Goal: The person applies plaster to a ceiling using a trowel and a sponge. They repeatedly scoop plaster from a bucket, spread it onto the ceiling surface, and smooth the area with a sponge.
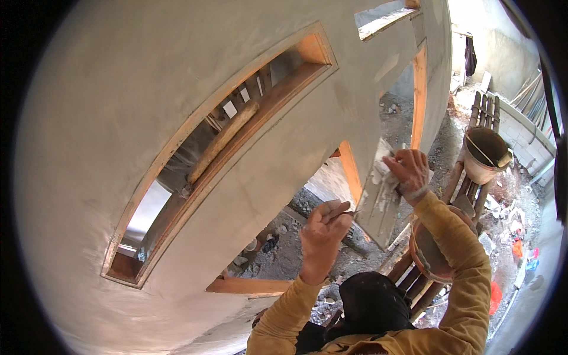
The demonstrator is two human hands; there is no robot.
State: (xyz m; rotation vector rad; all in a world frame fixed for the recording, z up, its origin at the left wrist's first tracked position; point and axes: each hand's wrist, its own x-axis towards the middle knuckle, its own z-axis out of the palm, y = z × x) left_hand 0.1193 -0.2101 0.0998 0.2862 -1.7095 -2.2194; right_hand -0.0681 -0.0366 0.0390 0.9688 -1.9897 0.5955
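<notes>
Mustard sleeves (467,260) rise from the lower edge on either side of a black cloth (373,302). Between the two hands, just in front of the grey wall (284,171), is a flat panel (378,204) smeared with whitish paste. The left hand (324,234) is at the panel's left edge, its fingers closed on a thin dark tool (351,212); whether tool and panel join, I cannot tell. The right hand (409,173) is curled at the panel's upper right edge, paste on its skin; its grip is hidden.

Near the right forearm, a pole platform (408,276) carries two buckets, the lower bucket (416,257) partly behind the sleeve, the upper bucket (480,172) toward the far end. Any print on the red scrap (495,297) off the platform's right edge is too small to read.
</notes>
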